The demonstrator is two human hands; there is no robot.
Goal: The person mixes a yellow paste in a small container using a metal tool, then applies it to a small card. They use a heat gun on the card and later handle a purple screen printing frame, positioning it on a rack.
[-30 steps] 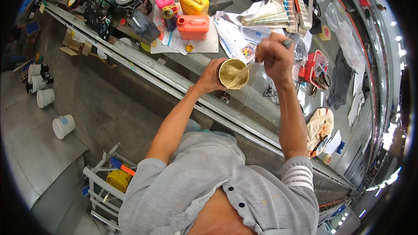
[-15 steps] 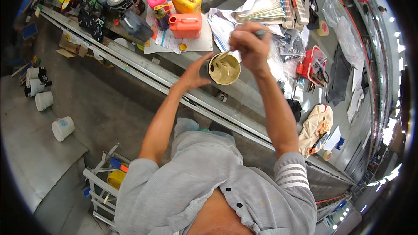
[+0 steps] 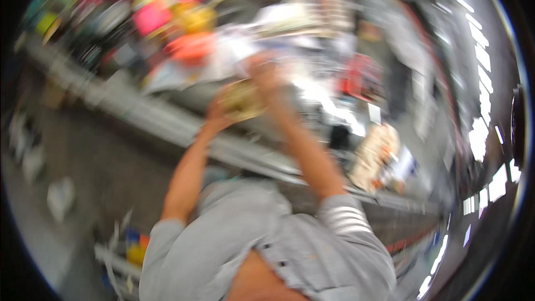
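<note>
The whole picture is smeared by motion. A round tub of beige paint [image 3: 243, 100] is near the table's front edge, in front of me. My left hand [image 3: 219, 110] is curved against its left side, the fingers blurred around the wall. Above the tub's right rim is my right hand [image 3: 264, 71], closed like a fist. The stirring tool with a dark handle, clear in that fist half a second ago, is lost in the blur now. Behind the tub, an orange jug [image 3: 191, 49] stands on white paper.
Pink and yellow jugs [image 3: 192, 18] crowd the back left. Colour swatch fans [image 3: 290, 19] lie behind my right hand. To the right are a red basket [image 3: 361, 75] and a cream cloth [image 3: 374, 153]. The table's metal edge rail [image 3: 117, 103] runs diagonally past me.
My view has swung, shifting the table and things leftward in the picture and blurring them. My left hand now sits closer against the tub. My right hand stays above the rim.
</note>
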